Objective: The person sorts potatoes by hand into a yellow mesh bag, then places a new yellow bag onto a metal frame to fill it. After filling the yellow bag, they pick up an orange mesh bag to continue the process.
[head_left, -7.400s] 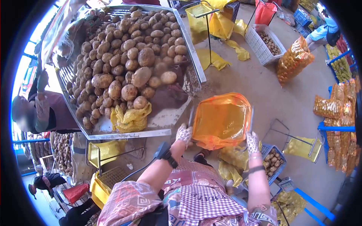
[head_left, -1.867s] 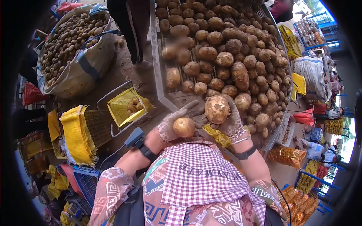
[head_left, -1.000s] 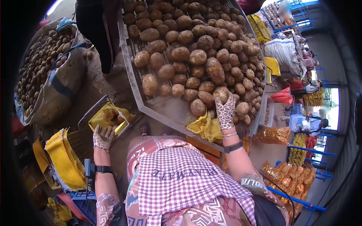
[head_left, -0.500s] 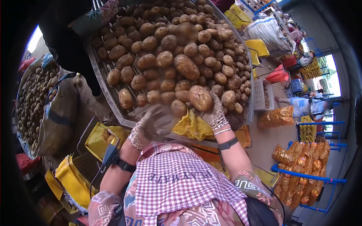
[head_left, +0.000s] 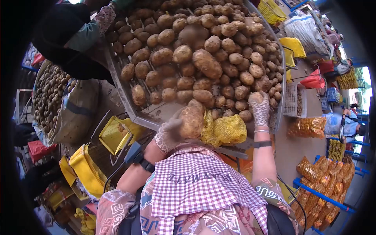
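Observation:
My left hand (head_left: 169, 134), in a patterned glove, is closed around a large brown potato (head_left: 192, 121) at the near edge of the metal sorting table (head_left: 156, 117). Beside that potato a yellow mesh bag (head_left: 229, 130) lies bunched on the edge, touching it. My right hand (head_left: 259, 111), gloved alike, reaches further right into the heap, its fingers closed on a smaller potato (head_left: 256, 96). Many loose potatoes (head_left: 206, 64) of mixed sizes, dusty with soil, cover the table around both hands.
A large sack of potatoes (head_left: 74, 113) stands at the left, with yellow containers (head_left: 119, 135) nearer me. At upper left a co-worker's gloved hand (head_left: 105, 17) is by the table. A white crate (head_left: 291, 100) and filled mesh bags (head_left: 325, 188) are on the right.
My left hand has gone from open and spread to gripping the large potato, which has come nearer me. My right hand has moved right, off that potato and the mesh bag, onto a smaller potato.

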A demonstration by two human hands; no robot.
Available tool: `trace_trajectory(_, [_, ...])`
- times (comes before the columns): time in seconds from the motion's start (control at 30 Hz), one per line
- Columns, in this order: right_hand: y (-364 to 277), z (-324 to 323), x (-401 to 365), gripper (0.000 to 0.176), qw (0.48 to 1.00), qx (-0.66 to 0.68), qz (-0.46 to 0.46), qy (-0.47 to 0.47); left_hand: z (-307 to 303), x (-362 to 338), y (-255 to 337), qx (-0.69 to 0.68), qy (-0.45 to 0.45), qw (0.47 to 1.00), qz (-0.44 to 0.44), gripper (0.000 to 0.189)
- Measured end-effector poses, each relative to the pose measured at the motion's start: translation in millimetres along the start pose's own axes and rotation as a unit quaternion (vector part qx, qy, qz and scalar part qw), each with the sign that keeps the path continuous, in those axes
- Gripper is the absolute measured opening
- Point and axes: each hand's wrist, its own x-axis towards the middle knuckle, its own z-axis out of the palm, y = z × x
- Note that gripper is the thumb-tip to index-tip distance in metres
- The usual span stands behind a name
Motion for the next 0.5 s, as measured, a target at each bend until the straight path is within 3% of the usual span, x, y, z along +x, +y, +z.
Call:
trace_trajectory(0.03, [-7, -8, -4, 0.052, 0.971, 0.224, 0.085, -0.005, 6, -4, 2, 0.073, -0.007, 0.996, 0.041, 0.085])
trace_trajectory(0.07, [-19, -15, -8, 0.045, 0.863, 0.461, 0.206, -0.008, 3, -6, 4, 0.07, 0.011, 0.996, 0.059, 0.085])
trace_trajectory(0.1, [-15, -20, -10, 0.043, 0.781, 0.588, 0.204, -0.049, -1, -8, 5, 0.133, 0.011, 0.987, 0.086, 0.089])
trace_trajectory(0.13, [-17, -26, -14, 0.047, 0.693, 0.671, 0.218, -0.149, -5, -12, 6, 0.199, 0.011, 0.974, 0.105, 0.093])
trace_trajectory(0.2, [-45, -18, -29, 0.055, 0.602, 0.698, 0.258, -0.289, -6, -21, 6, 0.23, 0.041, 0.962, 0.141, 0.094])
trace_trajectory(0.27, [-80, 6, -52, 0.064, 0.595, 0.668, 0.303, -0.328, -14, -32, 7, 0.204, 0.08, 0.963, 0.155, 0.094])
trace_trajectory(0.33, [-141, 27, -80, 0.072, 0.63, 0.607, 0.179, -0.45, -29, -45, 8, 0.22, 0.102, 0.952, 0.185, 0.093])
trace_trajectory(0.4, [-164, 57, -109, 0.074, 0.641, 0.558, 0.13, -0.511, -48, -66, 13, 0.232, 0.129, 0.94, 0.215, 0.092])
trace_trajectory(0.5, [-206, 87, -155, 0.074, 0.638, 0.512, 0.147, -0.556, -80, -108, 24, 0.268, 0.176, 0.921, 0.222, 0.089])
